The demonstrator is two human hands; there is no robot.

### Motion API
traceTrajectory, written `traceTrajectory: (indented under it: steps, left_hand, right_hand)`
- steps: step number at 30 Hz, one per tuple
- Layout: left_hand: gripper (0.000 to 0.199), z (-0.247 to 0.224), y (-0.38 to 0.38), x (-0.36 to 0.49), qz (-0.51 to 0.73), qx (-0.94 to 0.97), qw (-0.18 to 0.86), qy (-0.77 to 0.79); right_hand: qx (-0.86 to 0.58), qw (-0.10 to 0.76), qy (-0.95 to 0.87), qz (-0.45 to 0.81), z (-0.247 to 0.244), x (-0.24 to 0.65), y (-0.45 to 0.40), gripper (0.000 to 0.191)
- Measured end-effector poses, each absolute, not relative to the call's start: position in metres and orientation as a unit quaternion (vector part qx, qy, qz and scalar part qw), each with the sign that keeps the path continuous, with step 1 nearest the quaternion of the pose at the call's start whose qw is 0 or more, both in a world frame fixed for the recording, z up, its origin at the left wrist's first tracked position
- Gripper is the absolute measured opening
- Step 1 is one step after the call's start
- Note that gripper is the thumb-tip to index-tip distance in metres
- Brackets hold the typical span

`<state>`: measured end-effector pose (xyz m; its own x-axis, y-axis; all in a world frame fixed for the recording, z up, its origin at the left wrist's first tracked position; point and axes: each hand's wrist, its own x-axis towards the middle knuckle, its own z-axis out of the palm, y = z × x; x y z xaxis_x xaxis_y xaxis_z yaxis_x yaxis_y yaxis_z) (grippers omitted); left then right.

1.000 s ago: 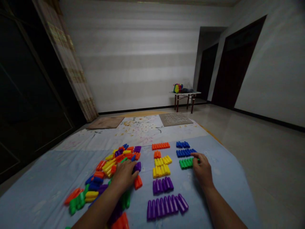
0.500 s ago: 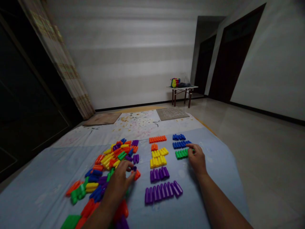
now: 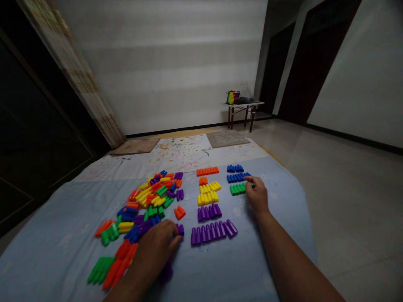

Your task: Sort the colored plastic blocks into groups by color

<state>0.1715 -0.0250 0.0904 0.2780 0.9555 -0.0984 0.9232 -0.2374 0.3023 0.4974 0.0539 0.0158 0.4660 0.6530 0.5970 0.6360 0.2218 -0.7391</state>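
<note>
Small bullet-shaped plastic pieces lie on the blue cloth. My left hand (image 3: pixel 160 243), thumb and forefinger bent, is closed at a purple bullet-shaped piece (image 3: pixel 180 229) beside the mixed pile (image 3: pixel 154 191). Part of that piece is hidden by the fingers. My right hand (image 3: pixel 257 195) curls over the right end of a green row (image 3: pixel 237 189), with a bit of a green bullet-shaped piece (image 3: pixel 253 184) showing at the fingers. Two blue rows (image 3: pixel 237 178) lie just beyond it. Between my hands are purple rows (image 3: pixel 214 233), yellow rows (image 3: pixel 208 198) and an orange row (image 3: pixel 208 171).
An orange pair (image 3: pixel 179 212) lies apart from the pile. Green pieces (image 3: pixel 101 269) sit at the near left. Two flat mats (image 3: pixel 227 139) rest at the far end of the cloth-covered surface. A small table (image 3: pixel 244 103) with a colourful bag stands by the wall.
My left hand has moved nearer to me with the purple piece, uncovering the orange pair and green pieces. The right hand stays at the green row. The view has tilted slightly downward.
</note>
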Motion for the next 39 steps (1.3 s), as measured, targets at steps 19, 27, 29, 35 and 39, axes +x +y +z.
traceTrajectory:
  steps: [19,27,29,35,39]
  left_hand:
    - [0.033,0.078,-0.015,0.165,0.04,0.784,0.159,0.598]
    - [0.037,0.088,-0.028,0.195,0.098,0.8,0.192,0.56]
    - [0.037,0.089,-0.03,0.203,0.1,0.801,0.196,0.556]
    - [0.041,0.089,-0.025,0.236,0.114,0.828,0.185,0.516]
    - [0.04,0.082,-0.022,0.268,0.131,0.847,0.185,0.481]
  right_hand:
    - [-0.627,0.586,-0.514,-0.002,0.02,0.496,0.052,0.025]
    - [-0.621,0.589,-0.518,-0.009,0.018,0.498,0.053,0.023]
    - [-0.619,0.593,-0.516,-0.009,0.017,0.498,0.053,0.023]
    - [-0.616,0.594,-0.518,-0.008,0.019,0.496,0.054,0.023]
    - [-0.618,0.597,-0.512,-0.002,0.021,0.495,0.053,0.023]
